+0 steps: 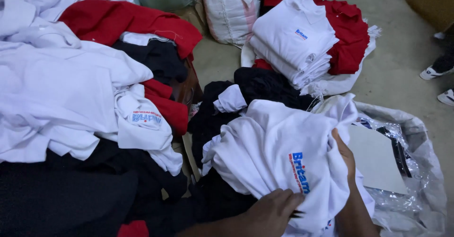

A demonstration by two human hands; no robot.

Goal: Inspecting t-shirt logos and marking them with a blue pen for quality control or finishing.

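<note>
Item: white shirt (276,154) with blue-red chest print, bunched atop black garments (213,118).
Left hand (272,211): fingers pressing shirt's lower edge.
Right hand (344,153): clutching shirt's right side.
Behind: folded white stack (293,38).

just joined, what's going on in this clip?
A person is working over heaps of clothing on the floor. Both hands are on a crumpled white shirt with a printed chest logo: the left hand presses its lower edge, and the right hand grips its right side. The shirt lies over black garments. A folded stack of white shirts sits on red shirts behind. A loose white pile lies to the left, and a plastic sack holding a flat white sheet to the right.
</note>
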